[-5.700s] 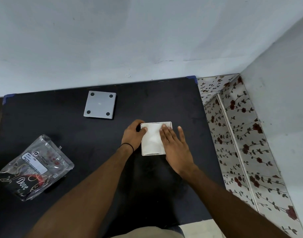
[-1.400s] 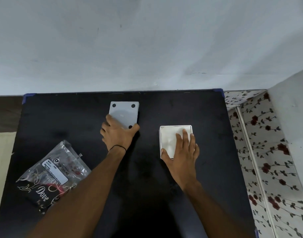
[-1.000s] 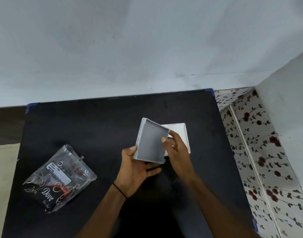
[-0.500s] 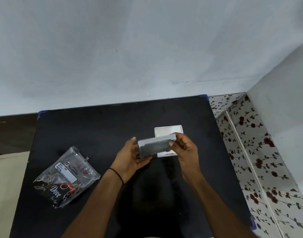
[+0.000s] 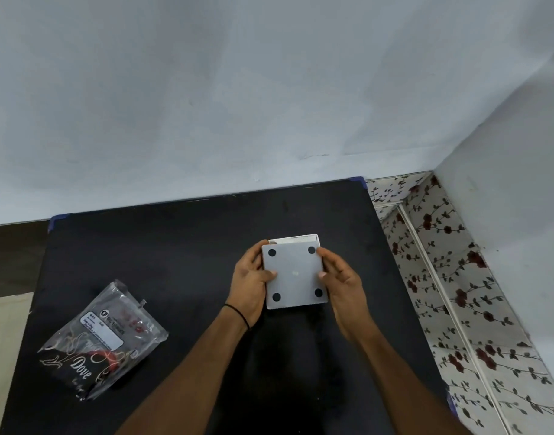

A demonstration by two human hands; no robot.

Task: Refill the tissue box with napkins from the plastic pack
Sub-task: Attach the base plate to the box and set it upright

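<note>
A grey square panel with black round feet at its corners, the tissue box's base cover [image 5: 296, 274], lies flat over the white tissue box [image 5: 296, 239]. Only a thin strip of the white box shows at the cover's far edge, and the napkins inside are hidden. My left hand [image 5: 250, 285] grips the cover's left side, thumb on top. My right hand [image 5: 343, 284] holds its right side with the fingertips. The clear plastic pack [image 5: 104, 337] with dark "Dove" lettering lies crumpled at the table's front left, apart from both hands.
The black table [image 5: 175, 246] stands against a pale wall, with blue tape at its far corners. A floral-patterned surface [image 5: 451, 277] runs along the table's right edge. A brown floor strip shows at the far left.
My left hand picked the grey cover up from the far middle of the table. Both hands turned it over and brought it down flat onto the white box.
</note>
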